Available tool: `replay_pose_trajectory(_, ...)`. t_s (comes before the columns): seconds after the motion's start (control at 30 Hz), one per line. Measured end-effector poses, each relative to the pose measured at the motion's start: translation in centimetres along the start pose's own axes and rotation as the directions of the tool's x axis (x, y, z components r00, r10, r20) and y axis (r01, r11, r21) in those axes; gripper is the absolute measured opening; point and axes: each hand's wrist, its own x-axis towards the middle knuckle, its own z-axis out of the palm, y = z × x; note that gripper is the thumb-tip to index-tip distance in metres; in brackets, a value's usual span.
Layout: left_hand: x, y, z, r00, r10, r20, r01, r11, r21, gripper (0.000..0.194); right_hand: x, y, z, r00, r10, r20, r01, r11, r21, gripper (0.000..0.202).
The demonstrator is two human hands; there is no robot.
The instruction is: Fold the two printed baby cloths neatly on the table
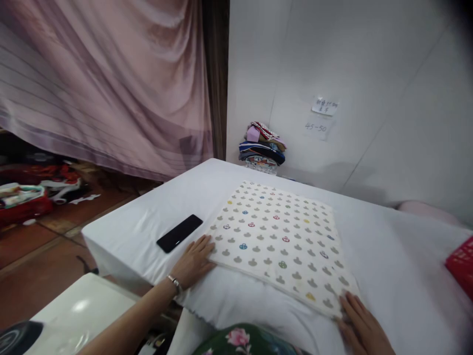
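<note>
A cream cloth (273, 236) printed with grey mushroom shapes and a few coloured ones lies spread flat on the white-covered table (144, 227). My left hand (192, 261), with a bracelet at the wrist, rests palm down at its near left corner, fingers stretched out over the edge. At the near right corner, my right hand (362, 323) touches the cloth with its fingertips, fingers extended. A black phone (180, 233) lies on the table just beyond and left of my left hand.
Folded fabrics (261, 148) are stacked at the table's far edge against the wall. A red basket (461, 266) stands at the right edge. A pink curtain (148, 84) hangs at the back left. A white surface (88, 305) is at the lower left.
</note>
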Motion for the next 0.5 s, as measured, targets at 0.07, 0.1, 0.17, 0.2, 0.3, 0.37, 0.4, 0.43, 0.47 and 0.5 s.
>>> replay_pose_trajectory(0.07, -0.2, -0.6, 0.1, 0.995, 0.075, -0.067, -0.075, 0.997, -0.002, 0.044, 0.1, -0.6, -0.9, 0.999, 0.004, 0.032, -0.003, 1.000, -0.025, 0.062)
replay_pose_trajectory(0.1, -0.3, -0.9, 0.2, 0.988, 0.108, -0.107, -0.109, 0.994, -0.005, 0.040, 0.1, -1.0, -1.5, 0.999, 0.005, 0.048, -0.004, 1.000, -0.029, 0.058)
replay_pose_trajectory(0.17, -0.3, -1.3, 0.2, 0.971, 0.150, -0.184, -0.156, 0.988, -0.015, 0.037, 0.3, -1.8, -2.5, 0.999, 0.001, 0.048, 0.000, 1.000, -0.027, 0.048)
replay_pose_trajectory(0.2, -0.2, -1.5, 0.2, 0.963, 0.163, -0.216, -0.172, 0.985, -0.022, 0.037, 0.4, -2.2, -2.9, 1.000, -0.009, 0.024, 0.010, 1.000, -0.020, 0.044)
replay_pose_trajectory(0.3, 0.0, -1.9, -0.2, 0.943, 0.188, -0.275, -0.208, 0.977, -0.044, 0.037, 0.8, -3.1, -3.8, 0.999, -0.027, -0.043, 0.027, 1.000, -0.011, 0.037)
replay_pose_trajectory(0.37, 0.1, -2.3, -0.3, 0.936, 0.197, -0.292, -0.222, 0.973, -0.055, 0.036, 1.0, -3.4, -4.1, 0.999, -0.020, -0.048, 0.019, 1.000, -0.018, 0.036)
replay_pose_trajectory(0.4, 0.1, -2.5, -0.3, 0.934, 0.198, -0.297, -0.225, 0.972, -0.060, 0.035, 1.2, -3.5, -4.1, 0.999, -0.015, -0.041, 0.014, 1.000, -0.019, 0.035)
replay_pose_trajectory(0.43, 0.1, -2.8, -0.2, 0.934, 0.194, -0.301, -0.222, 0.973, -0.063, 0.033, 1.3, -3.6, -4.2, 0.999, -0.011, -0.036, 0.010, 1.000, -0.017, 0.035)
replay_pose_trajectory(0.47, 0.2, -3.0, 0.0, 0.933, 0.188, -0.307, -0.217, 0.974, -0.063, 0.032, 1.4, -3.6, -4.2, 0.999, -0.009, -0.034, 0.009, 1.000, -0.014, 0.034)
replay_pose_trajectory(0.5, 0.2, -3.3, 0.2, 0.931, 0.183, -0.314, -0.212, 0.975, -0.059, 0.031, 1.5, -3.7, -4.2, 0.999, -0.009, -0.036, 0.009, 1.000, -0.009, 0.034)
